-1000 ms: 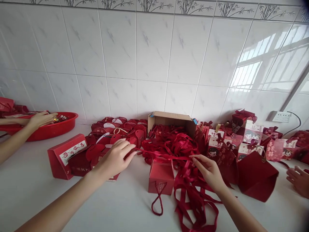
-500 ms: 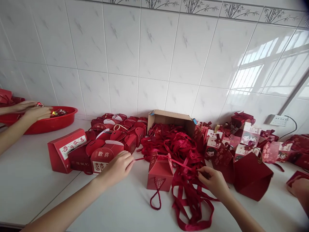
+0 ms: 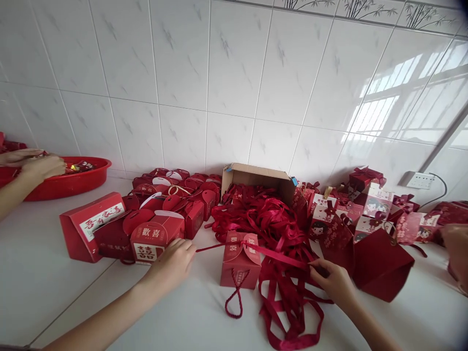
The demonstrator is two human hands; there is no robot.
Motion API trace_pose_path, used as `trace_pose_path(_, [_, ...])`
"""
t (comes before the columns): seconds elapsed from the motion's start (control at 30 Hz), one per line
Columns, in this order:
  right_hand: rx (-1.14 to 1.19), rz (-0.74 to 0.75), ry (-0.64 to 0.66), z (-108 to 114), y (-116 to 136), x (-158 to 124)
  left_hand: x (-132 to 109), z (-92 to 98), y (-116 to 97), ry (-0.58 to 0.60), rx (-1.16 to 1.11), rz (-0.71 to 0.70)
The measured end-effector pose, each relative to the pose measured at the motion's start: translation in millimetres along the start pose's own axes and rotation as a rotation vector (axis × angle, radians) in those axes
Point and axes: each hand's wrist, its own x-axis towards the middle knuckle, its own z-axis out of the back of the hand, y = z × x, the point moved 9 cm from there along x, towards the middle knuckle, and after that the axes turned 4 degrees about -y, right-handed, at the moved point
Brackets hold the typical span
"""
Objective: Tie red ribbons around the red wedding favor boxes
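A small red gift box [image 3: 240, 265] stands upright in front of me, a twisted cord handle [image 3: 234, 306] hanging down its near side. Across its closed top runs a red ribbon [image 3: 281, 257], pulled out to both sides. My left hand [image 3: 174, 261] pinches the ribbon's left end, close to a box printed with white characters [image 3: 157, 236]. On the other side my right hand [image 3: 331, 278] pinches the right end, above loose ribbon. Behind the gift box, a heap of red ribbons [image 3: 272, 217] spills from a cardboard box [image 3: 256, 172].
Several folded red boxes [image 3: 171, 187] are grouped at the left. Ribbon-tied boxes [image 3: 373, 200] and a large dark red box [image 3: 382, 265] stand at the right. Another person's hands [image 3: 40, 165] are over a red basin [image 3: 98, 175]; another hand [image 3: 457, 248] is at the right edge.
Both hands have drawn the ribbon ends farther apart and tighter over the box top. The camera view has shifted slightly. The hand at the right edge has risen.
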Motion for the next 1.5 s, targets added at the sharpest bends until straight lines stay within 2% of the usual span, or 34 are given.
trace_pose_path(0.27, [-0.004, -0.002, 0.011, -1, -8, -5, -1, -14.6, -1, 0.039, -0.022, 0.067])
trace_pose_path(0.57, [-0.022, 0.006, -0.014, 7, -19, -10, 0, -10.8, 5, 0.023, -0.066, 0.075])
trace_pose_path(0.67, [-0.074, 0.045, -0.033, 10, -14, -9, -4, -7.8, 1, 0.045, -0.096, 0.044])
trace_pose_path(0.73, [-0.152, 0.117, -0.096, 17, 3, -9, -6, 0.3, -5, 0.040, -0.088, 0.012])
trace_pose_path(0.83, [-0.209, 0.257, -0.164, 23, 48, -12, -1, 24.9, -16, -0.060, -0.023, 0.009])
trace_pose_path(0.9, [-0.078, 0.324, -0.085, 16, 85, -12, 10, 41.2, -25, -0.154, -0.093, 0.027])
trace_pose_path(0.93, [0.007, 0.347, -0.002, 7, 103, -11, 17, 45.4, -29, -0.187, -0.208, 0.033])
trace_pose_path(1.0, [0.160, 0.415, 0.140, -13, 139, -8, 33, 42.0, -36, -0.196, -0.529, 0.053])
trace_pose_path(1.07, [0.308, 0.474, 0.274, -35, 165, -4, 47, 27.8, -42, -0.165, -0.760, 0.099])
trace_pose_path(1.17, [0.490, 0.462, 0.430, -66, 177, 3, 58, 6.9, -51, -0.129, -0.857, 0.143])
trace_pose_path(1.27, [0.580, 0.492, 0.522, -84, 179, 1, 58, -4.1, -55, -0.107, -0.938, 0.168])
trace_pose_path(1.37, [0.599, 0.537, 0.475, -84, 178, 0, 55, -6.8, -55, -0.101, -1.008, 0.189])
trace_pose_path(1.5, [0.504, 0.574, 0.364, -81, 179, -1, 52, -9.7, -56, -0.092, -1.087, 0.227])
